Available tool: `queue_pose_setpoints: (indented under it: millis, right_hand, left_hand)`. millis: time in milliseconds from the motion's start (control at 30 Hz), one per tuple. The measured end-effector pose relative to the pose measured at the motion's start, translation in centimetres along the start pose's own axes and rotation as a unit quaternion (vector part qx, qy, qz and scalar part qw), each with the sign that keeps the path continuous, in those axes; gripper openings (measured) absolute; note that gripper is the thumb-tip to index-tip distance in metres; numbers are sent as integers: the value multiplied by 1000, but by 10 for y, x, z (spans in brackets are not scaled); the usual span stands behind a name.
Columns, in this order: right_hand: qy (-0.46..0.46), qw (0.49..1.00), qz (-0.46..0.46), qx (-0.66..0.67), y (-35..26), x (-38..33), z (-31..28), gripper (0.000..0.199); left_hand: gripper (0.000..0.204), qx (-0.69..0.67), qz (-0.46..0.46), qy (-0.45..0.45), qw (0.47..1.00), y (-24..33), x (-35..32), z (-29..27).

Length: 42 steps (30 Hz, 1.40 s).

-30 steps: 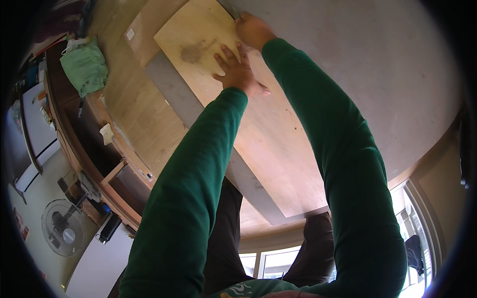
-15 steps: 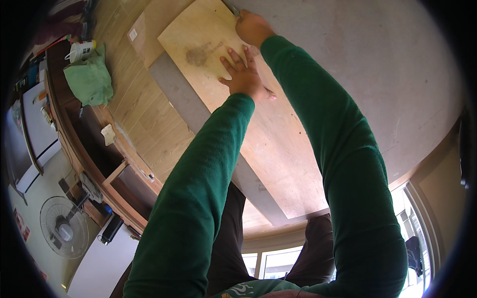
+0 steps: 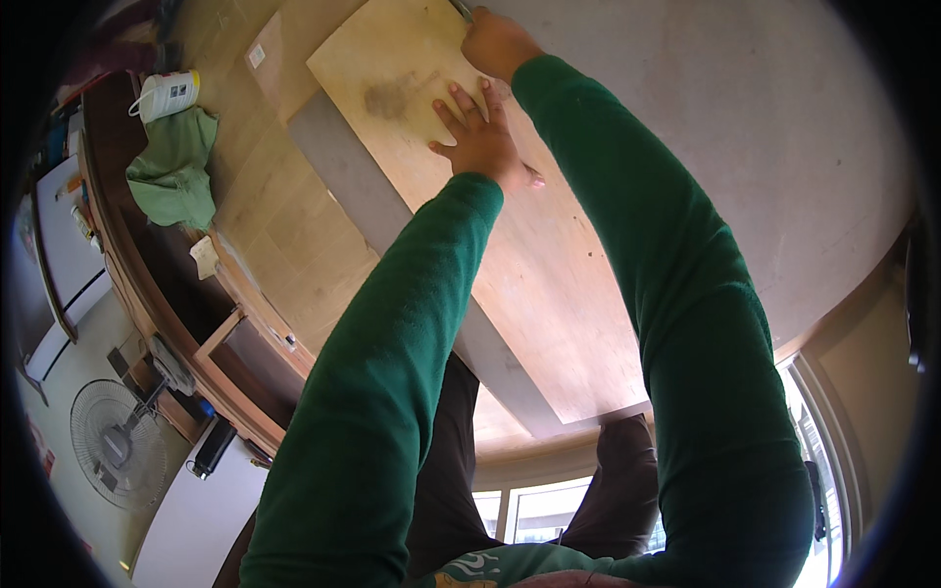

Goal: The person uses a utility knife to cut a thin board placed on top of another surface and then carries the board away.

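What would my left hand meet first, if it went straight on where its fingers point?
Probably your right hand: it lies just ahead of the index finger of your left hand. Left of that line, only board seems to lie ahead. The depth between the hands is hard to judge.

Left head-worn fisheye camera, facing down along green sleeves (image 3: 382, 363), wooden board (image 3: 554, 314) near

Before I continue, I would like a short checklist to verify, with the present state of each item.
1. Left hand flat on the wooden board: ok.
2. Left thumb well away from the board's right edge: not ok, close to it.
3. Right hand holding the slim tool: ok.
4. Tool's far end: cannot tell, outside the picture.
5. White bucket and green cloth away from the board: ok.
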State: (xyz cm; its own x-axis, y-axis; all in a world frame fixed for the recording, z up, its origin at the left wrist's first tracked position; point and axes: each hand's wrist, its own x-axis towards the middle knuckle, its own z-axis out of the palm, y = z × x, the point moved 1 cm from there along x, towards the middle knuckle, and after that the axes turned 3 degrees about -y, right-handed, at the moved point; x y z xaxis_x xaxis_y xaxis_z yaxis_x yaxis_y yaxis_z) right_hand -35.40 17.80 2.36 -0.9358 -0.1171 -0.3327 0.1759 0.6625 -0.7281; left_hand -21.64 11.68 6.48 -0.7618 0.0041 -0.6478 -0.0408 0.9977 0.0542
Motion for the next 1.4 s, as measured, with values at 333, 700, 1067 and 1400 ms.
queue_pose_setpoints:
  millis: [333, 700, 1067, 1400]
  right_hand:
    - [-78, 995, 35, -50, 23, -123, -5, 35]
    - [19, 1000, 10, 7, -8, -25, -12, 36]
    - [13, 1000, -12, 3, -8, -15, 4, 34]
    - [15, 999, -38, -33, 28, -79, 1, 30]
  left_hand:
    - [147, 9, -21, -39, 999, -17, -5, -8]
    - [151, -12, -12, -33, 999, -4, 0, -5]
    - [150, -1, -16, -14, 1000, -13, -2, -1]
    - [147, 25, -15, -48, 998, -4, 0, -7]
